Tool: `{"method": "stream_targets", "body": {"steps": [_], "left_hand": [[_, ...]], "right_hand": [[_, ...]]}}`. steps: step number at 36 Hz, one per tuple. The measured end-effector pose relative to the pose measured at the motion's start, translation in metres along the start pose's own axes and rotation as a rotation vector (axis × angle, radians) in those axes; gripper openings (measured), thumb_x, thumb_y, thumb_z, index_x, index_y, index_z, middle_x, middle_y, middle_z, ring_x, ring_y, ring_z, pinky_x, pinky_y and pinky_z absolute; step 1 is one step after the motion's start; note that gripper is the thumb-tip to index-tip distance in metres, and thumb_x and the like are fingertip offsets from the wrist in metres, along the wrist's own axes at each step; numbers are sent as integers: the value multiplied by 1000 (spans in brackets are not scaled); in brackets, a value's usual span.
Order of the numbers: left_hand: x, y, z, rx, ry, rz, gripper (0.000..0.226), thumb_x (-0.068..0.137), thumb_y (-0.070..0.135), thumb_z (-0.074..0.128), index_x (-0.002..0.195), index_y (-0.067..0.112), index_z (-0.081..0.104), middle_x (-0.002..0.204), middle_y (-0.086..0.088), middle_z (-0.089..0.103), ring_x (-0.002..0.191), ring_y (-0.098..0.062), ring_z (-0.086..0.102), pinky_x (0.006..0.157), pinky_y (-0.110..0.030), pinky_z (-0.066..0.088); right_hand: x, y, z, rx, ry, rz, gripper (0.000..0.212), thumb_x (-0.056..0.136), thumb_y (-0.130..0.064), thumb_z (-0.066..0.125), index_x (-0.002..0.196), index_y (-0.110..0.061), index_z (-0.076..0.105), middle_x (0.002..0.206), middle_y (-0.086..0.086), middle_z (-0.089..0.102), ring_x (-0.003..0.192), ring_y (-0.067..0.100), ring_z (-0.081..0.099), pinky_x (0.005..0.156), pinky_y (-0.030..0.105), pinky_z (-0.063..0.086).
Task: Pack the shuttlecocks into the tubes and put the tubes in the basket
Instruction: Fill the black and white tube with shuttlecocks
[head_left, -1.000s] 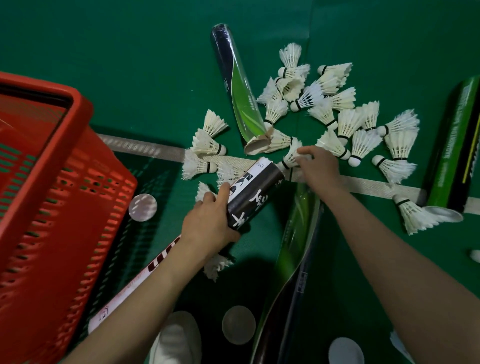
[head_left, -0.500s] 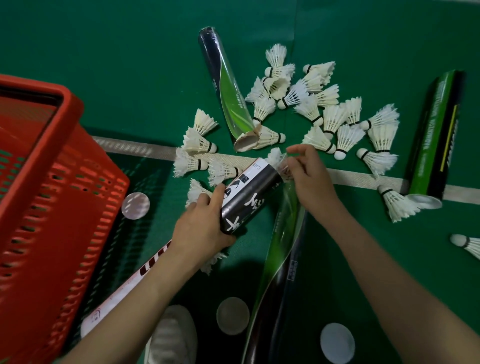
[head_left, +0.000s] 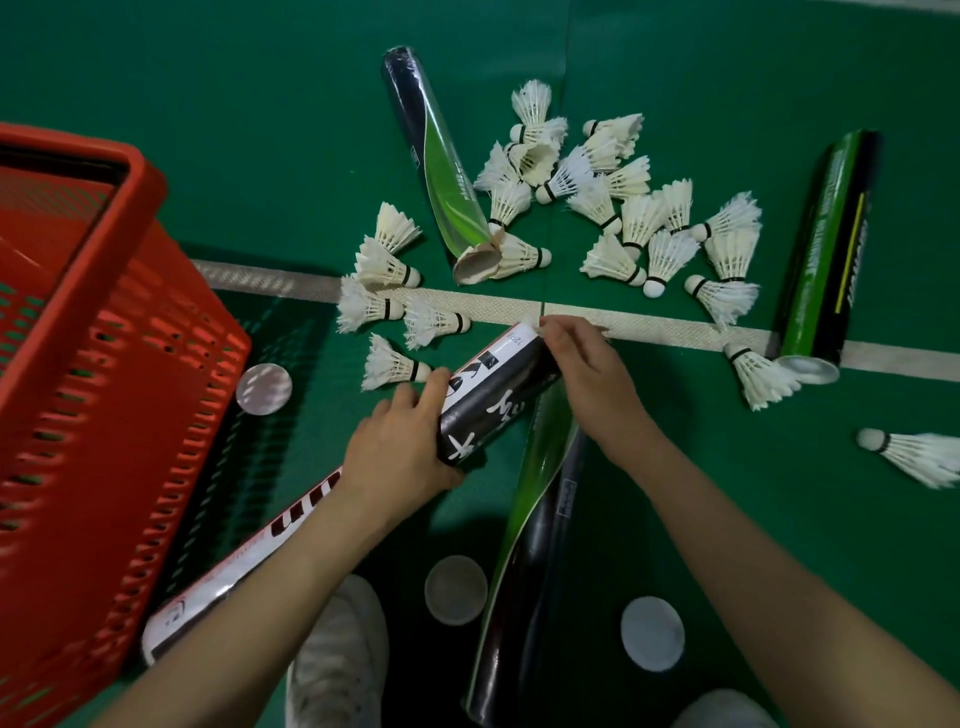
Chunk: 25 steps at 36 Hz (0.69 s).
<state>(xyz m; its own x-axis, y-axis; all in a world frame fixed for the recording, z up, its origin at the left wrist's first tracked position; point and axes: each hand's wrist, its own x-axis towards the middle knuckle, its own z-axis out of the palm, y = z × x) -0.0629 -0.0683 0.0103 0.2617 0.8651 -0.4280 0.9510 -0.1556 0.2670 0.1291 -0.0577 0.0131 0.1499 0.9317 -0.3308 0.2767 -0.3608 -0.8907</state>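
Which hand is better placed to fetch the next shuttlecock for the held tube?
Probably right. The left hand grips the black-and-white tube and is occupied; the right hand is at the tube's mouth, with loose shuttlecocks just beyond it.

Left grip (head_left: 400, 452): wrapped round the lower end of the black tube (head_left: 496, 395), thumb laid across the tube's upper side, fingers curled beneath. The wrist is straight, and the bare forearm runs away below and left of the tube.

Right grip (head_left: 587, 379): set at the tube's open upper end, knuckles raised and fingers bent down over the rim. Thumb and forefinger meet on a sliver of white shuttlecock (head_left: 531, 320) feather at the mouth. The bare forearm extends below and right of the tube.
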Motion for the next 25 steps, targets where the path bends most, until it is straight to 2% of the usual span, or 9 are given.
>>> {"method": "stream_targets", "body": {"steps": [3,9,13,17,20,23,25], "left_hand": [[2,7,-1,-7,-1,17,103,67,41,79,145,27,13,126,-8,45,111,-31,49,82,-40,45],[20,30,-8,12,-4,55,103,65,44,80,142,26,15,117,-9,48,104,-31,52,78,-39,47],[43,49,-14,28,-35,82,101,65,45,80,141,26,17,115,-9,47,104,-33,53,78,-40,48],[66,62,-21,36,-57,79,100,63,45,82,138,26,19,117,-11,48,104,-35,53,80,-44,50],[82,66,-28,20,-53,57,101,63,44,83,139,26,19,117,-11,48,102,-35,54,81,-46,50],[94,66,-33,7,-50,40,99,62,44,83,137,24,22,115,-11,49,102,-36,54,82,-45,49],[100,64,-34,-8,-53,36,96,62,43,83,136,23,23,112,-11,48,99,-36,54,80,-44,49]], "right_hand": [[1,9,-10,-4,121,14,29,99,-38,39,106,-20,61,92,-8,60,87,7,56,77,26,44],[14,29,-40,31,252,99,27,99,-33,40,101,-18,62,89,-2,59,80,9,52,70,26,40],[40,45,-64,-51,306,151,19,97,-30,45,103,-19,59,98,0,60,87,15,52,68,27,40],[69,56,-80,-202,260,205,27,93,-23,52,118,-14,57,114,7,58,97,21,54,79,27,40],[91,60,-82,-320,231,193,35,90,-21,55,125,-17,54,125,13,53,106,28,54,88,36,46],[110,57,-78,-419,179,180,47,91,-19,56,136,-23,44,137,15,41,120,31,45,97,37,40],[121,53,-74,-363,165,160,58,91,-16,57,143,-27,34,143,13,35,128,30,37,102,39,37]]}}
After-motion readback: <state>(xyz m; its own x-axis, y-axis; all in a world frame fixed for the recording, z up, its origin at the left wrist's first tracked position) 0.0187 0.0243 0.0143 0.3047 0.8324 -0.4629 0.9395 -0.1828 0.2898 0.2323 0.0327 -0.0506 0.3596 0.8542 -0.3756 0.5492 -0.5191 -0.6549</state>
